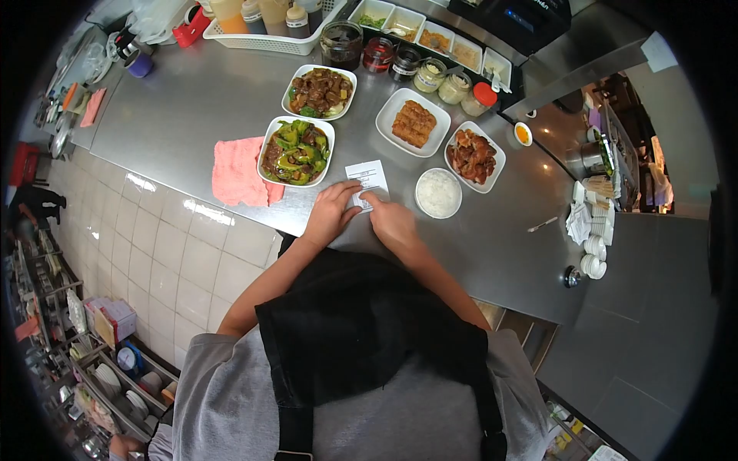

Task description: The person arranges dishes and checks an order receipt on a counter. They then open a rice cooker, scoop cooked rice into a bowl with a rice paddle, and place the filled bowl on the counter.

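A printed paper slip [369,175] lies at the front edge of the steel counter, between my two hands. My left hand [330,215] has its fingers closed on the slip's lower left part. My right hand [390,221] holds the slip's lower right side, its fingers curled and partly hidden. Just beyond my left hand is a white bowl of green peppers and meat [296,152]. To the right of my right hand stands a round bowl of white rice [438,193]. A dish of browned, sliced food [413,124] sits farther back.
A bowl of meat in brown sauce [320,91] and a dish of glazed meat pieces [475,157] also stand on the counter [177,107]. A pink cloth [244,170] lies left. Jars [429,75] and a bottle basket [265,38] line the back. Small white dishes [593,261] are stacked right.
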Available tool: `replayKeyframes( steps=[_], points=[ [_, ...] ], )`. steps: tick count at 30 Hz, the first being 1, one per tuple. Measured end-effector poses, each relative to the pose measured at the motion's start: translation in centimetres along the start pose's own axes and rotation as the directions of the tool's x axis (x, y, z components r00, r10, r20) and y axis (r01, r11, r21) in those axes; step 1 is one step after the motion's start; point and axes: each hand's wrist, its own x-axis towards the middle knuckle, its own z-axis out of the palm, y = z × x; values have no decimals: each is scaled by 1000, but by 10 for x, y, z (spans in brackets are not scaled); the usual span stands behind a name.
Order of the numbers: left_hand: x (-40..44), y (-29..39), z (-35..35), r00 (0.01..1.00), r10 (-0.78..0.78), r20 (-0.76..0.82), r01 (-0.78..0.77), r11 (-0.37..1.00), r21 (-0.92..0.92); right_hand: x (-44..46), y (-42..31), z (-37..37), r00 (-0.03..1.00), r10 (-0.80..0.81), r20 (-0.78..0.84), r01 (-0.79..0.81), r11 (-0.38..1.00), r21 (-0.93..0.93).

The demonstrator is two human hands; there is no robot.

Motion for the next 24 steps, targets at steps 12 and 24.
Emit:
replayKeyframes(
  steps=[12, 24],
  points=[
    [0, -3, 1, 1000, 6, 20, -6, 1000, -7, -7, 16, -14, 997, 64, -37, -68, 991, -118],
    [0, -1, -1, 1000, 7, 29, -7, 1000, -4, -13, 8, -5, 999, 31, -38, -32, 999, -37]
  ],
)
